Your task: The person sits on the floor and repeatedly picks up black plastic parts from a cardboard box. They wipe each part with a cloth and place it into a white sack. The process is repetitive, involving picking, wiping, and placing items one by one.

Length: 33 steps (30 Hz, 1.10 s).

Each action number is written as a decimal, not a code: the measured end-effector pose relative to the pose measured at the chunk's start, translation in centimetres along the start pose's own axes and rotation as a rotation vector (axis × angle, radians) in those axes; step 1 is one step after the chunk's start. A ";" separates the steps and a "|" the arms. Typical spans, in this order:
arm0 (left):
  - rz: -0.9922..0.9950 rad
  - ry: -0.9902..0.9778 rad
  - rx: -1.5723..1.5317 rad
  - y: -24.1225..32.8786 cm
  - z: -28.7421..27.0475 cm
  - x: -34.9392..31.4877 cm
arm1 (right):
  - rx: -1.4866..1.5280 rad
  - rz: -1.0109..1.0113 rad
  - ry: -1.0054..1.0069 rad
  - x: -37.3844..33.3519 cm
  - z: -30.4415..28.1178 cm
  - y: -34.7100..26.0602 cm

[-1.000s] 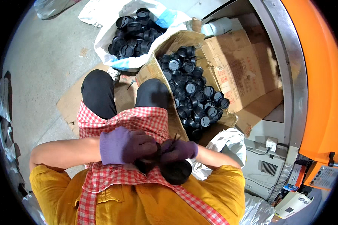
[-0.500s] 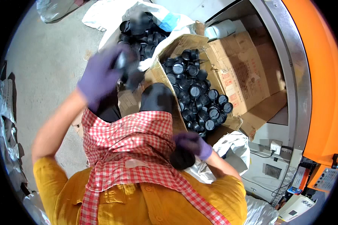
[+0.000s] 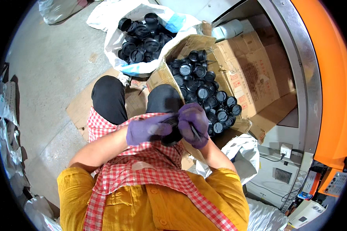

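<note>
Both of my hands meet over my lap, in purple gloves. My left hand [image 3: 145, 131] is closed round a round black plastic cap [image 3: 171, 138], which is partly hidden by the fingers and slightly blurred. Against the cap's right side, my right hand [image 3: 192, 122] is closed too. A thin grey edge [image 3: 196, 133], perhaps of a small blade, shows between its fingers; its kind is unclear. Just right of the hands, a cardboard box [image 3: 169, 82] holds several similar black caps [image 3: 202, 93]. More black caps [image 3: 137, 56] lie in a white sack [image 3: 111, 50] beyond my knees.
An orange and grey machine [image 3: 327, 77] stands along the right side, with a flattened carton [image 3: 254, 73] beside the box. Another white bag [image 3: 246, 158] sits near my right elbow. Cardboard [image 3: 81, 111] lies on the floor under my legs, and plastic bags [image 3: 5, 100] line the left edge.
My left hand has come back from beside the white sack to my lap. My right hand has moved up and forward, and the two hands now meet at the black cap.
</note>
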<state>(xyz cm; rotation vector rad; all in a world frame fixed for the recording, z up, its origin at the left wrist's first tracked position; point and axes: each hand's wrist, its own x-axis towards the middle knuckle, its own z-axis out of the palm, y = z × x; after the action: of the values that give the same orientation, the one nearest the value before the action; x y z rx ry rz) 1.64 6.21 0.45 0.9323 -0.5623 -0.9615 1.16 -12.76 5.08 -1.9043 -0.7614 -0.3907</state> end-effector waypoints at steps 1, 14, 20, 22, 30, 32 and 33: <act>-0.003 -0.012 -0.240 -0.5 0.9 -0.5 | 0.012 -0.054 -0.032 0.6 -0.2 -0.3; 0.014 0.051 -0.793 0.2 3.4 0.2 | 0.161 -0.424 0.033 3.0 -0.4 -3.3; 0.112 0.531 -0.074 3.1 4.8 -0.3 | -0.321 0.199 0.054 -0.8 -2.6 -1.6; 0.142 0.703 0.462 4.3 5.7 -0.6 | -0.352 0.182 0.157 -1.5 -1.0 -1.4; 0.439 0.436 1.348 2.8 4.3 -1.3 | 0.238 0.829 0.048 -0.4 0.7 -1.6; 0.350 0.359 1.416 3.7 4.7 -1.6 | 0.068 0.722 0.044 -1.1 0.9 -1.2; 0.259 0.391 1.505 3.7 5.1 -1.7 | -0.066 0.630 0.074 -1.1 1.3 -1.1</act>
<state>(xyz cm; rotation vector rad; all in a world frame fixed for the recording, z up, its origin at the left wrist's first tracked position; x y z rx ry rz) -1.43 6.55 6.24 2.2282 -1.0357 0.0678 -0.46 -11.69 4.63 -2.0601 -0.0763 -0.0881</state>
